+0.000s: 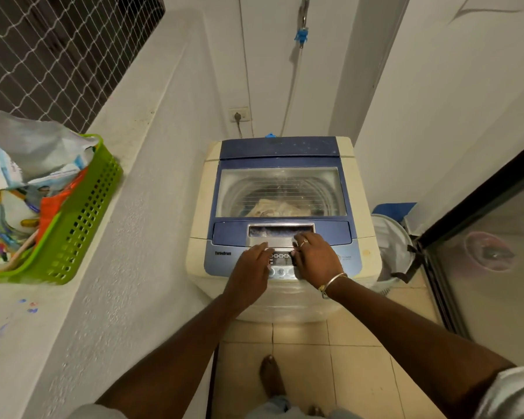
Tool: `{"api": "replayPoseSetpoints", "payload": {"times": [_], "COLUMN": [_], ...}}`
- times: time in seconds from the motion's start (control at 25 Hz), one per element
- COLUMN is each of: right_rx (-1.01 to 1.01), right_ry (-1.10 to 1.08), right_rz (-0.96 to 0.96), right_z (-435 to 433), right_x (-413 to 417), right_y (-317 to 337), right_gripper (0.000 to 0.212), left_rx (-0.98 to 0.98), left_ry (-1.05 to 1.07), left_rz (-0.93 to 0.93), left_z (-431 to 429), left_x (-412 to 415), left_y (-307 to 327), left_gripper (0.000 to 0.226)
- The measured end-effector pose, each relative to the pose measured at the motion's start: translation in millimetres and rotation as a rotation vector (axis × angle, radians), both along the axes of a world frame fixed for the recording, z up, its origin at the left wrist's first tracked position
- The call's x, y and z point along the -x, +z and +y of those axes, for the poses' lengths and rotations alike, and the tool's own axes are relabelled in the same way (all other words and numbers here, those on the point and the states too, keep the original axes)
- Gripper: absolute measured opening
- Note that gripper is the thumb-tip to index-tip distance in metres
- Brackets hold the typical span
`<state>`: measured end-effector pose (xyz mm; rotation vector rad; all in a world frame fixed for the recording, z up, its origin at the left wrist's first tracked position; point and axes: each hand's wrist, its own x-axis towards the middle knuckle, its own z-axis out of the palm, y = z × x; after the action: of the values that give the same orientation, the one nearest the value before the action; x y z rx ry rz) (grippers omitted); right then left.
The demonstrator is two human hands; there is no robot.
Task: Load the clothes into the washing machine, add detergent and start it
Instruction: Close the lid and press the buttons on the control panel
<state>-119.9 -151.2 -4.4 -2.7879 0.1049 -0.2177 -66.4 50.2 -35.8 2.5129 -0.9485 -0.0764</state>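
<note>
A cream and blue top-loading washing machine (200, 207) stands in front of me with its lid (280, 192) down. Through the lid's clear window I see pale clothes (277, 208) lying in the drum. My left hand (251, 267) rests flat on the left part of the control panel (280, 263), fingers straight. My right hand (316, 255) lies over the panel's right part, its fingers reaching the silver lid handle (273, 231). Whether a finger presses a button is hidden by the hands.
A green plastic basket (82, 225) with detergent bags stands on the white ledge (127, 207) at left. A white laundry basket (390, 246) sits on the floor right of the machine, beside a glass door (481, 252). A plugged wall socket (239, 116) and hose are behind.
</note>
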Motion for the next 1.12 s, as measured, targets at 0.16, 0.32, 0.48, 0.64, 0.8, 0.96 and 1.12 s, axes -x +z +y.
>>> {"api": "replayPoseSetpoints", "payload": {"times": [0.16,0.32,0.48,0.64,0.8,0.96,1.12], "right_rx": [0.053,0.038,0.041,0.159,0.203,0.219,0.240], "right_ry": [0.055,0.093,0.100,0.100,0.102,0.100,0.109], "right_rz": [0.055,0.158,0.175,0.132,0.138,0.181,0.217], "right_z": [-5,-7,-3,0,5,19,32], "right_x": [25,55,95,123,140,167,196], "right_y": [-12,-16,-5,9,9,-1,-11], "right_gripper": [0.042,0.053,0.061,0.059,0.061,0.062,0.063], "left_rx": [0.077,-0.044,-0.163,-0.220,-0.235,-0.266,-0.250], "left_ry": [0.075,0.080,0.079,0.044,0.033,0.044,0.057], "left_rz": [-0.020,-0.021,-0.018,-0.075,-0.077,0.003,0.045], "left_z": [5,5,8,16,23,40,57], "left_x": [32,61,94,119,138,163,181], "left_y": [6,10,21,34,39,30,21], "left_gripper": [0.038,0.043,0.050,0.053,0.054,0.059,0.058]}}
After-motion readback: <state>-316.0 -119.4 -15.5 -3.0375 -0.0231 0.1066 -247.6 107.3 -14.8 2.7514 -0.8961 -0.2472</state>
